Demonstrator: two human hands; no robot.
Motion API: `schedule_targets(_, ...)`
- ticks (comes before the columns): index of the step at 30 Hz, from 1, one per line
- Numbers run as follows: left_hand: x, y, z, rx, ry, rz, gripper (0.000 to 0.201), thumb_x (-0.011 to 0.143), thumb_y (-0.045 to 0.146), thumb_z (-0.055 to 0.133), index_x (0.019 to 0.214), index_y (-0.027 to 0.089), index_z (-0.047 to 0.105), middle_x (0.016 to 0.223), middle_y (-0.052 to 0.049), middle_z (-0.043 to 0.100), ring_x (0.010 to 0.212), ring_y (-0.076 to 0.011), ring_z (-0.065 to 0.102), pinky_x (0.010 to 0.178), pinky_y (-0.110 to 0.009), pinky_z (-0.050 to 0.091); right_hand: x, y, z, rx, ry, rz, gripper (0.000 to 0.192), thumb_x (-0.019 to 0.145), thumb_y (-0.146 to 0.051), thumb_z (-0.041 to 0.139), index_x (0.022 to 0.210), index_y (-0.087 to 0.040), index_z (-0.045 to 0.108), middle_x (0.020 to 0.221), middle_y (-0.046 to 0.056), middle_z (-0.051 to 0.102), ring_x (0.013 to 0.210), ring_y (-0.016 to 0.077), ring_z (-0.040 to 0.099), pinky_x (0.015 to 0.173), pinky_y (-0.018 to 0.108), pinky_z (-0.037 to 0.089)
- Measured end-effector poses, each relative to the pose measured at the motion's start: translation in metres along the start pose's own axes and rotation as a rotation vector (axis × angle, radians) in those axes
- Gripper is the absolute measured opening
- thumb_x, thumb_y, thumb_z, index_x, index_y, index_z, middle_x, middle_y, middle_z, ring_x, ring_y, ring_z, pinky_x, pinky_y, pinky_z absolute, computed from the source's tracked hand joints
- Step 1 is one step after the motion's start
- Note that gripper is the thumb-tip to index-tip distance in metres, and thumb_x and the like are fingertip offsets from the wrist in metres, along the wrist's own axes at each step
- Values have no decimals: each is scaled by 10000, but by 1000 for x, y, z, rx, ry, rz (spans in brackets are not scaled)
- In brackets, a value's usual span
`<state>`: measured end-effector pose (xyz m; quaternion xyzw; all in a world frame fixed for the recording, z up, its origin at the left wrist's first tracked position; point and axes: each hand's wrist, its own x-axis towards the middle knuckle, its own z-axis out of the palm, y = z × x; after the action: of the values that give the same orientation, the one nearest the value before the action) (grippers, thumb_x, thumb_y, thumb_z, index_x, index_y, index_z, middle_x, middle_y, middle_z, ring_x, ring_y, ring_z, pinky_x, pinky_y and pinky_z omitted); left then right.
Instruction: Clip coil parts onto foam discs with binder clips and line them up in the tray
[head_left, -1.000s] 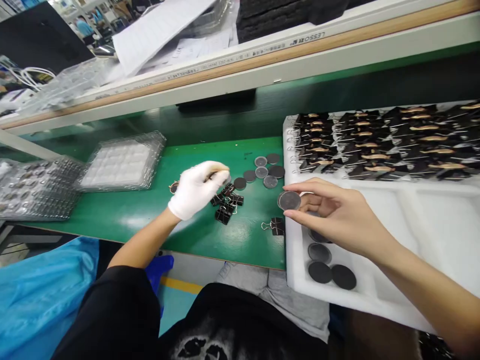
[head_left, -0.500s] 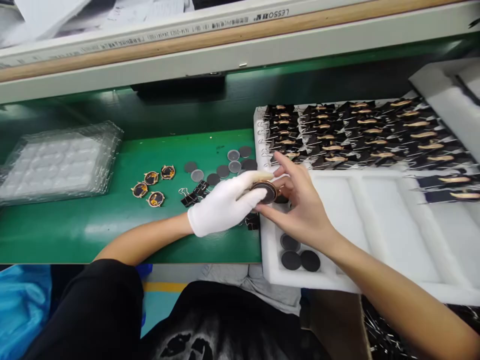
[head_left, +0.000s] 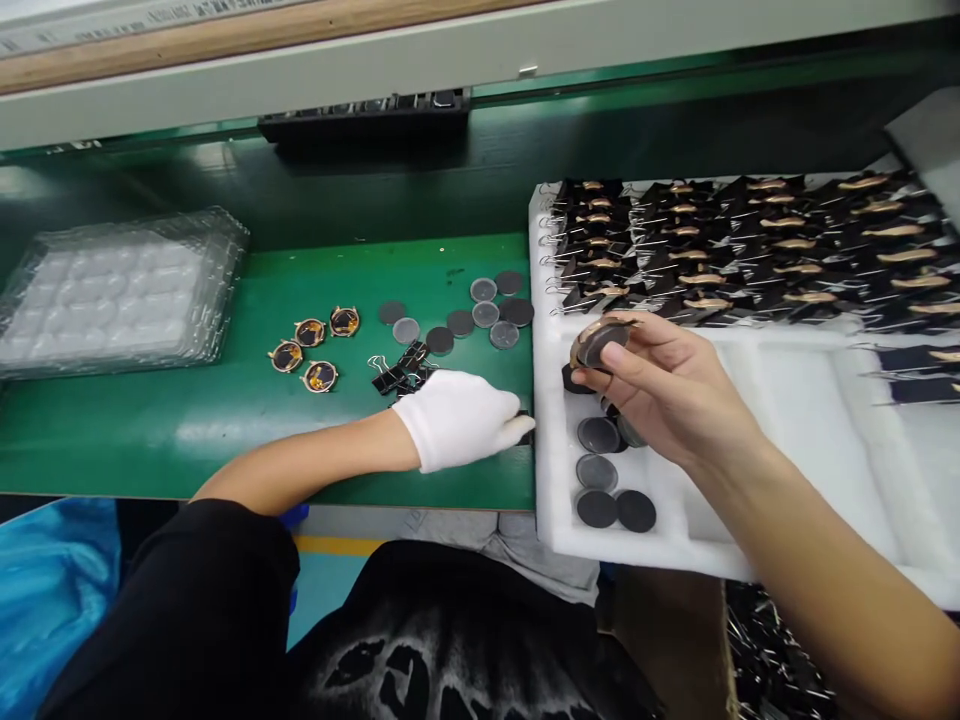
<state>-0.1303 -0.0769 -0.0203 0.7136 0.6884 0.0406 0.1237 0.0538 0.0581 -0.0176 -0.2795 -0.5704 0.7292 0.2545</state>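
My right hand [head_left: 675, 390], bare, holds a round dark disc with a gold-coloured rim [head_left: 600, 342] between thumb and fingers, above the left end of a white foam tray [head_left: 551, 530]. Several dark discs [head_left: 607, 490] lie in the tray just below it. My left hand [head_left: 461, 420], in a white glove, rests on the green mat [head_left: 225, 430] beside the tray's edge. Its fingertips are closed on a black binder clip [head_left: 525, 430], which is mostly hidden.
More black binder clips [head_left: 401, 370], loose grey discs [head_left: 480, 315] and several gold-rimmed round parts [head_left: 315, 350] lie on the mat. Rows of clipped parts [head_left: 712, 250] fill the tray's far section. Clear blister trays [head_left: 112, 295] are stacked at left. A shelf overhangs the back.
My hands were together at the disc. Now they have parted: the right hand keeps the disc over the tray, and the left has dropped to the mat onto a binder clip.
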Motion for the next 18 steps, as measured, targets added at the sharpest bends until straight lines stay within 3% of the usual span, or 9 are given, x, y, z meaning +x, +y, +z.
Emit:
schedule_targets(2,1,-1,-2,-30,39,21,449,986,469,558,615,219,587,465,-18,473,452,-206,555,507,-316,313,-2,-4,0,10,-35,-3,239,801,-440,899,953,-314,764,962,2,718,833,178,693,707,318,628)
schedule_targets(7,8,-9,-27,-161,421,-31,455,1054,424,463,655,214,528,522,23,447,478,-132,494,524,-303,269,-6,-6,1,-71,-165,6,245,805,-420,901,962,-266,793,958,52,762,741,181,690,628,311,577)
schedule_targets(9,8,-8,-31,-235,496,-22,465,1072,417,436,663,212,514,540,28,464,495,-116,497,536,-298,279,-6,-3,3,-94,-258,-7,229,830,-412,884,957,-246,790,943,61,769,764,194,718,671,329,599)
schedule_targets(13,5,-9,-31,-348,343,155,471,1078,480,387,733,218,569,607,11,580,552,-124,565,576,-289,355,-7,3,6,-136,-311,-66,214,885,-406,836,997,-232,782,980,71,769,843,204,743,736,332,627)
schedule_targets(16,6,-14,-33,-326,350,53,542,989,658,449,664,227,497,540,15,516,492,-131,499,543,-297,322,-8,2,5,-169,-304,-103,179,890,-386,835,983,-244,783,976,56,762,802,180,732,712,303,616)
schedule_targets(18,9,-17,-35,-294,291,-9,613,890,764,518,605,230,418,484,27,440,440,-120,419,513,-297,268,-9,-1,4,-185,-309,-127,165,888,-385,839,968,-250,787,948,48,759,768,171,721,684,290,602)
